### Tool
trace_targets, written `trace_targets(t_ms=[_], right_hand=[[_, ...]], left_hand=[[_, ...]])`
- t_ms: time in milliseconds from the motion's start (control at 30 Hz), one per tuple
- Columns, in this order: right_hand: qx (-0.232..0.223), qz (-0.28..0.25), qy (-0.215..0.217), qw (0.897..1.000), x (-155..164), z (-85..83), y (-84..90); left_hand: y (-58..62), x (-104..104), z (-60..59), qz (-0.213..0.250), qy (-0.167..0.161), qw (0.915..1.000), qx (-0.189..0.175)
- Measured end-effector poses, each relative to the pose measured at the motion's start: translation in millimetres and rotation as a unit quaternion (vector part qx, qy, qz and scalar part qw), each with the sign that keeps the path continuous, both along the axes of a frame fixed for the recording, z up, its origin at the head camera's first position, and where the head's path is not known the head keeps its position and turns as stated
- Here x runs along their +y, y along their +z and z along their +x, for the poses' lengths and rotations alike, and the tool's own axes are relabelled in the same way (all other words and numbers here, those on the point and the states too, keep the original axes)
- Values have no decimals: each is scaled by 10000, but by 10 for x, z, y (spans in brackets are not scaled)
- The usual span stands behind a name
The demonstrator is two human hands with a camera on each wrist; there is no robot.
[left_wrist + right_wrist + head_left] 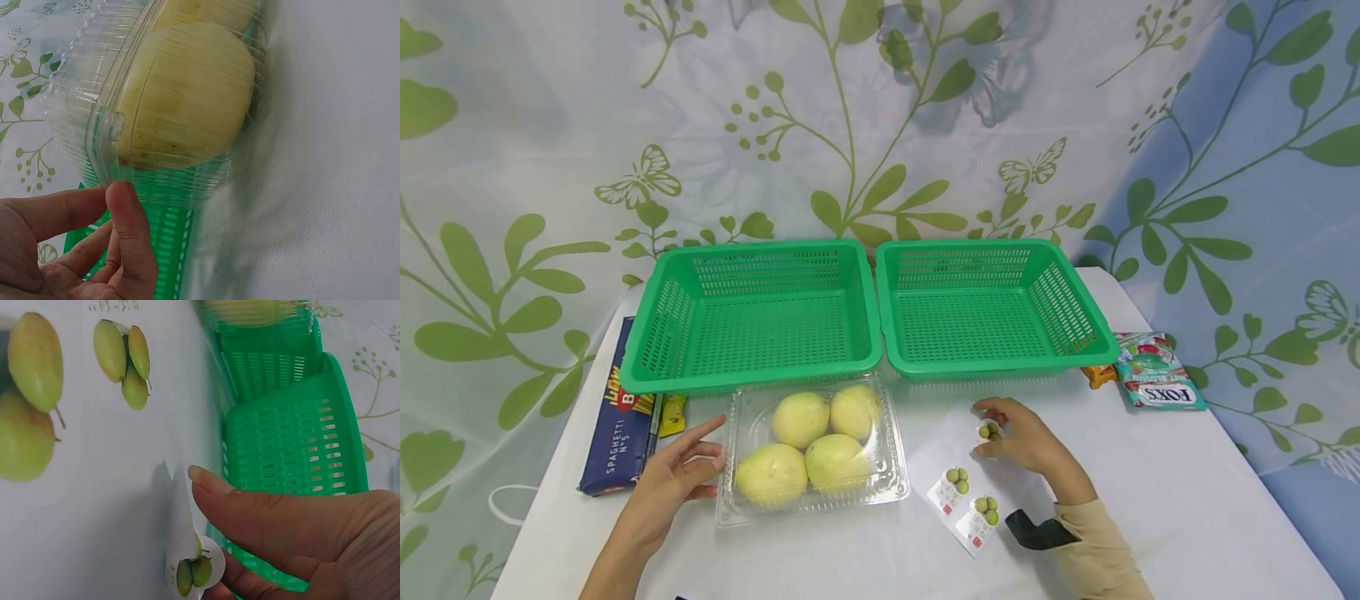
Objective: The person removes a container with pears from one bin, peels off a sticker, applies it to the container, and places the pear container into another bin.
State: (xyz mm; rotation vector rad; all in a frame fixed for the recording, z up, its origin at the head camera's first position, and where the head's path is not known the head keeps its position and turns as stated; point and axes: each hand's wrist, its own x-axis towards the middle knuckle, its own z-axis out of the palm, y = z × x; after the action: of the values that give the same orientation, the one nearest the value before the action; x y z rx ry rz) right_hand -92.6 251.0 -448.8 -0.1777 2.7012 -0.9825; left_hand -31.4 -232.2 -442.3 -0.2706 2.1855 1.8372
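Left hand [673,475] rests on the counter [1150,500] at the left edge of the clear clamshell [808,450], fingers straight and relaxed, tips touching its rim. It grips nothing. Left wrist view confirms: thumb and fingers [125,219] sit right at the lid's lip, not closed round it.

The clamshell holds four pale yellow fruits [801,419] and is shut. It sits on the counter front-centre, just in front of the left green basket [752,312].

Right hand [1026,440] is curled and pinches a small fruit sticker [989,432] between thumb and fingers. Right wrist view: the sticker [190,569] is lifted off its white backing sheet [958,467], held at the fingertips. Two more stickers [966,496] lie on the sheet, near the wrist. The sheet lies flat between the clamshell and the right forearm.

The right green basket [992,308] is just behind the right hand, side by side with the left one and touching it.

Other items: a blue spaghetti box [617,417] lies at the counter's left edge, partly under the left basket, and a Fox's candy bag [1157,372] lies at the right edge beside the right basket.
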Motion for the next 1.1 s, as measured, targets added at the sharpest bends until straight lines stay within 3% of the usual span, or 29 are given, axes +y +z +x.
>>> trace_targets(t_ms=[1100], right_hand=[[-120,-73,-76,9999,-26,8,-33]], left_hand=[[5,3,-3,58,-7,10000,-8]])
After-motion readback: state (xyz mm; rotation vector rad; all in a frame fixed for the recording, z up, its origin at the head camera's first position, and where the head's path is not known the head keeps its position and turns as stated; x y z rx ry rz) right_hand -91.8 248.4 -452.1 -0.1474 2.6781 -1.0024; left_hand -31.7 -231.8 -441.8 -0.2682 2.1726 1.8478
